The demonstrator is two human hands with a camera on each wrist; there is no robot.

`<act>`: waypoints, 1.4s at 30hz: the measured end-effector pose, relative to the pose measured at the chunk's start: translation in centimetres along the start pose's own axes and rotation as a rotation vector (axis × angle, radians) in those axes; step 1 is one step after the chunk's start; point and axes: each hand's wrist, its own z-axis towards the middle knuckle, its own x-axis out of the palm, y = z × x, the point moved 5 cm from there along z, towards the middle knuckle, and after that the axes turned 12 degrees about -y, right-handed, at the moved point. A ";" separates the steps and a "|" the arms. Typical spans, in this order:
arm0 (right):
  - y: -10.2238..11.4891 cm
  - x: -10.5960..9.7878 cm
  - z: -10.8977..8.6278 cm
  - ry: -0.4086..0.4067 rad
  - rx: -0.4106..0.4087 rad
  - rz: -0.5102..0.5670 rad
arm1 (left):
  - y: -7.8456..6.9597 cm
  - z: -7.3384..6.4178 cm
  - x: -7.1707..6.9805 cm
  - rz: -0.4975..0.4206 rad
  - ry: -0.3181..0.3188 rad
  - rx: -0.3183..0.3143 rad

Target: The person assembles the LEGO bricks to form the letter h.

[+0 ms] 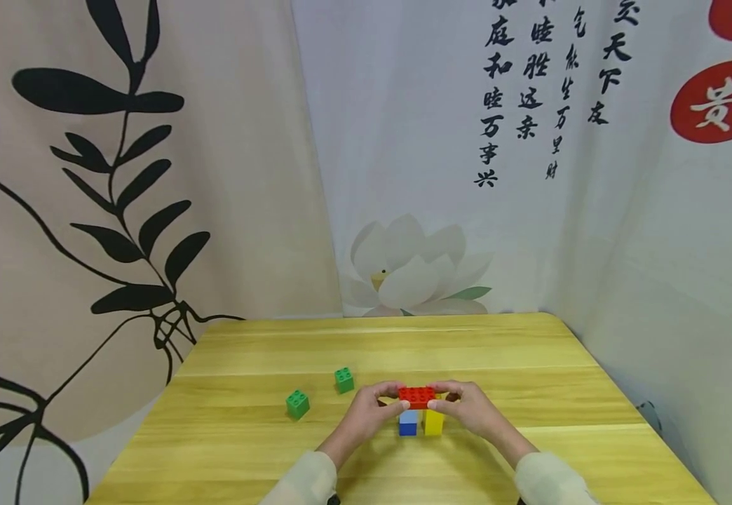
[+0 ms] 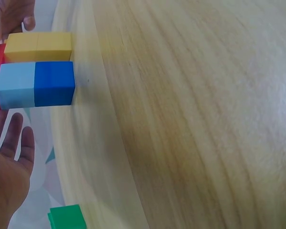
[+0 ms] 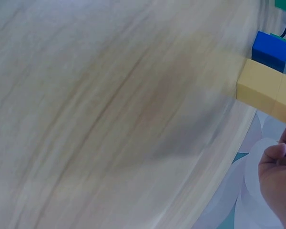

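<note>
In the head view a red building brick [image 1: 417, 397] lies across the tops of two short columns, one at each end. The left column has a light blue brick [image 2: 16, 86] over a dark blue brick [image 1: 407, 427]; the right one is made of yellow bricks [image 1: 433, 422]. My left hand [image 1: 366, 414] pinches the red brick's left end between thumb and fingers. At its right end my right hand [image 1: 475, 412] does the same, beside the yellow column. The right wrist view shows the yellow column nearest, with part of my right hand [image 3: 279, 183] at the edge.
Two green bricks stand apart on the wooden table [image 1: 246, 449], left of the hands: one farther back [image 1: 343, 380], another nearer and more to the left [image 1: 298, 405]. Beyond the table's far edge hangs a printed curtain [image 1: 259, 175].
</note>
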 end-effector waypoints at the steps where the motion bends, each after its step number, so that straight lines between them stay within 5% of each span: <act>1: 0.0 0.1 0.0 0.000 -0.002 0.001 | 0.0 -0.1 -0.1 0.002 -0.001 0.004; 27: 2.3 6.7 1.6 0.011 -0.003 0.069 | 2.8 -0.6 -6.5 0.002 -0.065 -0.002; 42: 2.6 7.3 1.6 0.000 -0.002 0.056 | 2.8 -0.9 -7.0 -0.032 -0.100 0.023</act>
